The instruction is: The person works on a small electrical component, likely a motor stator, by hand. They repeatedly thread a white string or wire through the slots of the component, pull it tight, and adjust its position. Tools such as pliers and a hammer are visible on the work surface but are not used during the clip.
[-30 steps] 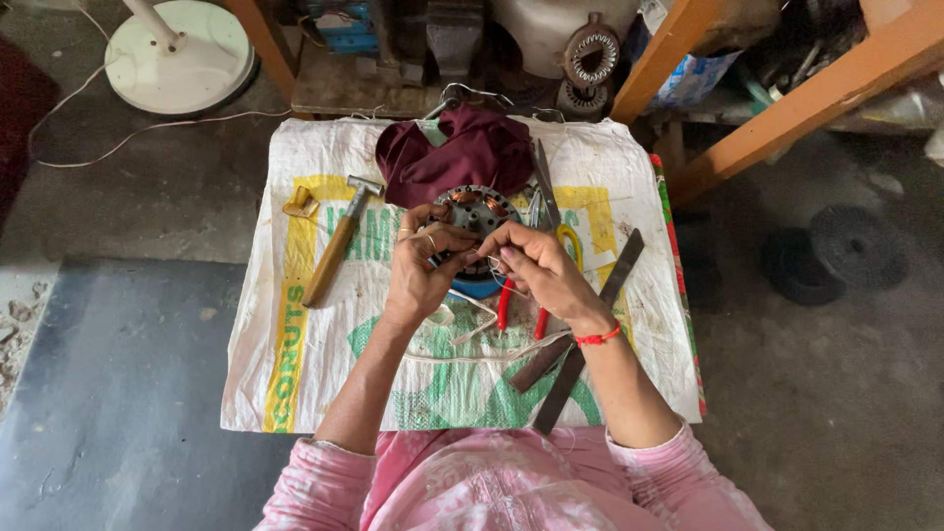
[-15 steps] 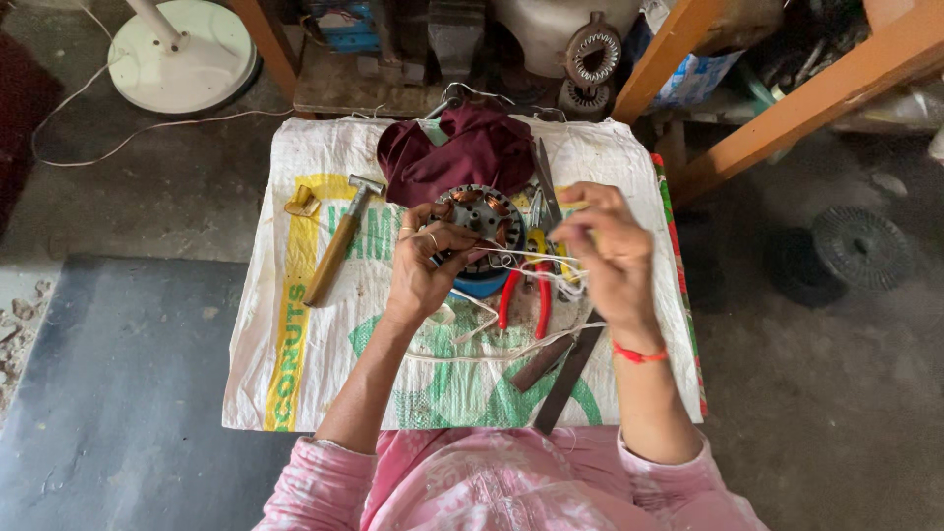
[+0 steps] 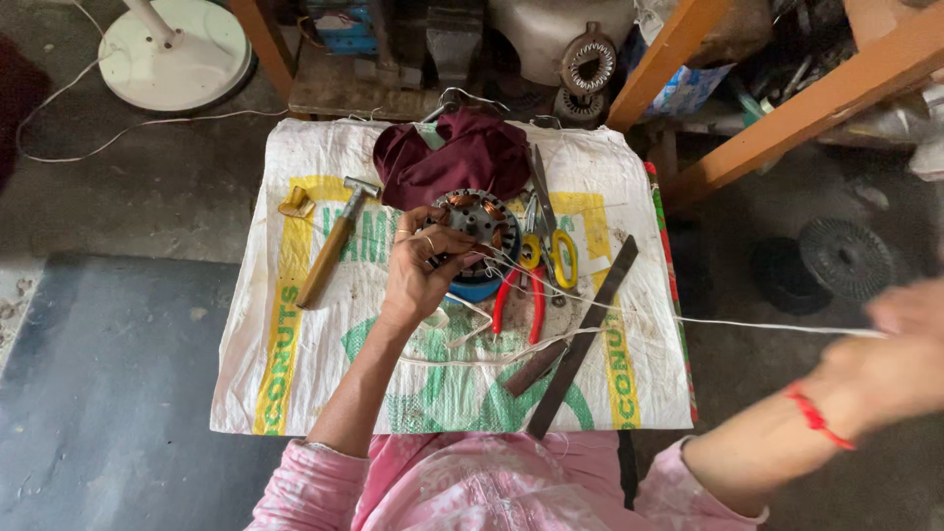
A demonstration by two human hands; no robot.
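Note:
My left hand (image 3: 425,264) grips a round motor stator (image 3: 479,218) with copper windings, which rests on a blue base over a white woven sack (image 3: 295,354). A white thread (image 3: 708,322) runs taut from the stator out to the right. My right hand (image 3: 900,359), blurred and with a red band at the wrist, is stretched far to the right and holds the thread's end. Loose loops of the same thread lie on the sack below the stator.
On the sack lie a wooden-handled hammer (image 3: 332,246), a maroon cloth (image 3: 452,157), yellow-handled scissors (image 3: 551,241), red-handled pliers (image 3: 516,300) and two dark flat files (image 3: 590,329). A white fan base (image 3: 177,54) and orange wooden beams (image 3: 787,108) stand beyond. A dark round disc (image 3: 846,258) lies right.
My right hand has swept from beside the stator far out to the right, drawing the white thread taut. My left hand has stayed on the stator.

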